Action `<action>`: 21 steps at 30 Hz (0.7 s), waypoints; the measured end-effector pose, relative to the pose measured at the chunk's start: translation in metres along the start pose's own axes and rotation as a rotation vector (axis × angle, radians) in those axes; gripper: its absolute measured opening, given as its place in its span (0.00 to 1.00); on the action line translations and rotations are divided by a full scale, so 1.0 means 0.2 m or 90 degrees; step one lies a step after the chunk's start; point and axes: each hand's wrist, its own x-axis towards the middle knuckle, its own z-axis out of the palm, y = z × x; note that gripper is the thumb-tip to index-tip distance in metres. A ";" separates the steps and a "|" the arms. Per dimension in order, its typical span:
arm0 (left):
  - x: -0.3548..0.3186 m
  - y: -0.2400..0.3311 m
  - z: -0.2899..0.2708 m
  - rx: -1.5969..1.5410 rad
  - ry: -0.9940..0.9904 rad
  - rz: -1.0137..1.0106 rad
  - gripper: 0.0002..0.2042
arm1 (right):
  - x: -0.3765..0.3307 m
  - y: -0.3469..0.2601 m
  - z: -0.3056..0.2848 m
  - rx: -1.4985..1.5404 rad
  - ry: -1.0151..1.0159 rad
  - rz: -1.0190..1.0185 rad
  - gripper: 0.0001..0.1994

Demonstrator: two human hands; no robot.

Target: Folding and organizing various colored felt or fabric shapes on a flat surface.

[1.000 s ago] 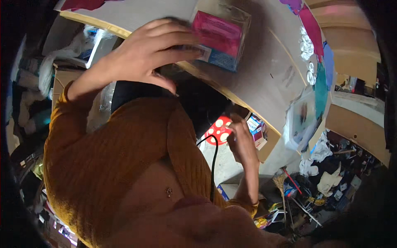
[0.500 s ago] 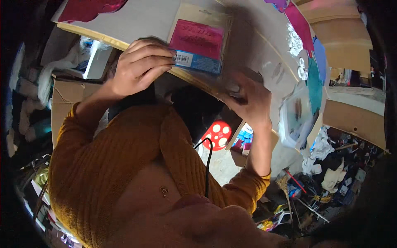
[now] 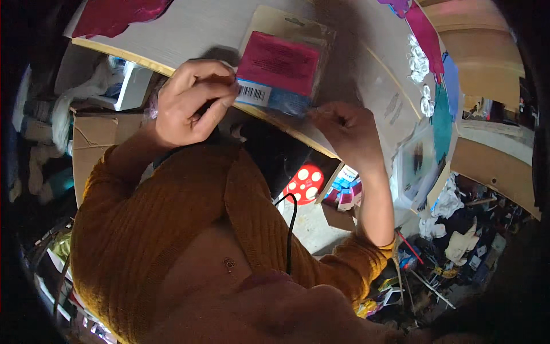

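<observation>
A clear plastic bag with a hang hole lies near the table's front edge. Inside it shows a magenta and blue printed card with a barcode. My left hand is closed, thumb and fingertips pinching the bag's lower left edge beside the barcode. At the lower right corner, my right hand also has its fingers pinched together on the plastic; the fingertips are in shadow and partly hidden.
The table has a pale edge strip. Magenta cloth lies at far left. White coiled bundles, a teal piece and a clear plastic tray line the right side. A red stool with white dots stands below.
The bag has shifted slightly right and nearer in the picture. My right hand has come from below the table edge to the bag's lower right corner; my left fingers have curled more.
</observation>
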 end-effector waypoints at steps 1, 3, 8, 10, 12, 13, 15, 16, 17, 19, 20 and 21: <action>0.00 0.01 -0.01 0.009 0.006 -0.033 0.07 | 0.02 -0.01 -0.01 -0.010 -0.013 0.020 0.06; 0.02 0.03 -0.01 0.040 0.025 -0.037 0.07 | 0.05 -0.01 -0.02 -0.032 -0.040 0.060 0.07; -0.11 0.00 -0.01 0.076 0.159 0.323 0.15 | 0.08 0.02 -0.04 0.011 -0.077 0.083 0.09; -0.01 0.05 -0.05 0.128 -0.058 0.416 0.18 | 0.09 -0.05 -0.07 -0.031 -0.106 0.135 0.10; 0.05 0.07 -0.01 0.178 -0.278 0.505 0.22 | 0.10 -0.07 -0.08 -0.052 -0.122 0.162 0.11; 0.05 0.05 0.07 0.156 -0.273 0.396 0.22 | 0.11 -0.07 -0.08 -0.024 -0.122 0.162 0.11; 0.06 0.01 0.11 0.129 -0.269 0.292 0.23 | 0.11 -0.06 -0.09 0.033 -0.121 0.163 0.11; 0.06 -0.02 0.10 0.163 -0.260 0.295 0.23 | 0.09 -0.05 -0.10 0.035 -0.116 0.166 0.11; 0.07 -0.03 0.08 0.197 -0.250 0.300 0.22 | 0.07 -0.01 -0.11 0.024 -0.084 0.159 0.10; 0.08 -0.04 0.07 0.228 -0.243 0.307 0.22 | 0.01 0.06 -0.11 0.004 -0.024 0.144 0.10; 0.07 -0.04 0.07 0.215 -0.240 0.299 0.22 | -0.02 0.07 -0.09 0.003 -0.026 0.138 0.10; 0.07 -0.05 0.07 0.203 -0.234 0.289 0.22 | -0.07 0.07 -0.06 -0.107 0.070 0.056 0.10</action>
